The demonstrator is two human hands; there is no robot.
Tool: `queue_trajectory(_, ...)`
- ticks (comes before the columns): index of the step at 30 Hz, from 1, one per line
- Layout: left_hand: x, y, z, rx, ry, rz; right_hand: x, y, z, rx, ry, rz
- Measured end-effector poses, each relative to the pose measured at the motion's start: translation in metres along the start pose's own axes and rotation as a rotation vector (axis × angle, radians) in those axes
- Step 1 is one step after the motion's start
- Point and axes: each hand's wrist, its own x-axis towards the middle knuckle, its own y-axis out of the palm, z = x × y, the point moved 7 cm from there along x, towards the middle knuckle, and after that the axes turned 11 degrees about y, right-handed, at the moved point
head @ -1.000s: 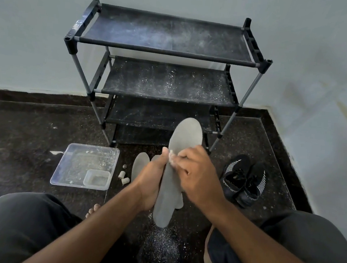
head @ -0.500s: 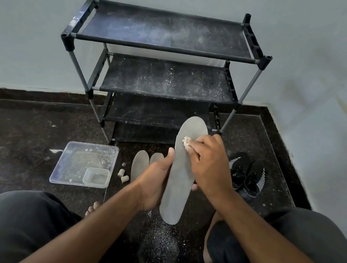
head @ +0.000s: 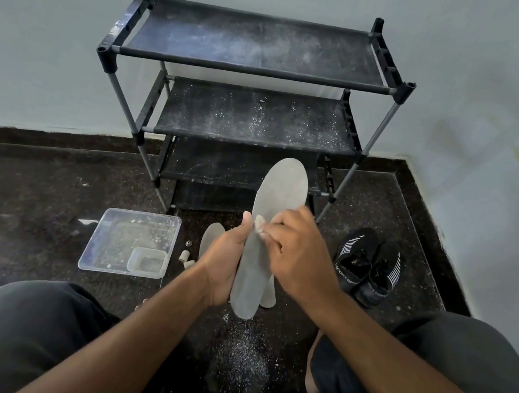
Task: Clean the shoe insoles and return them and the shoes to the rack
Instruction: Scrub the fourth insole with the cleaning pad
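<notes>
I hold a long grey insole upright in front of me, my left hand gripping its left edge near the middle. My right hand pinches a small whitish lump against the insole's face. Other grey insoles lie on the floor behind, mostly hidden by my hands. A pair of black shoes with white stripes sits on the floor to the right. The black shoe rack stands against the wall, its shelves dusted with white powder.
A clear plastic tray with a small tub inside sits on the dark floor at left. Small pale pieces lie beside it. White powder is scattered on the floor between my knees. A wall closes the right side.
My right hand rubbed up the insole toward its top, then came back down to its middle. The left hand kept its hold on the insole.
</notes>
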Motion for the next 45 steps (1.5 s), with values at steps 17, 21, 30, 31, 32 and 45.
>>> queue_trajectory(17,0.006,-0.008,0.002,-0.171,-0.008,0.036,-0.010,0.014,0.000,-0.007,-0.032,0.063)
queue_trajectory(21,0.009,-0.019,-0.003,-0.166,-0.011,0.002,-0.023,0.027,0.017,0.108,-0.088,0.224)
queue_trajectory(30,0.013,-0.015,0.000,-0.204,-0.010,0.027,-0.011,0.024,0.010,0.111,-0.051,0.182)
queue_trajectory(31,0.014,-0.018,-0.001,-0.213,-0.028,0.026,-0.017,0.028,0.017,0.150,-0.080,0.255)
queue_trajectory(32,0.015,-0.023,0.000,-0.208,-0.036,0.016,-0.024,0.031,0.022,0.180,-0.111,0.309)
queue_trajectory(45,0.010,-0.017,-0.005,-0.157,-0.002,0.028,-0.023,0.030,0.023,0.203,-0.134,0.304)
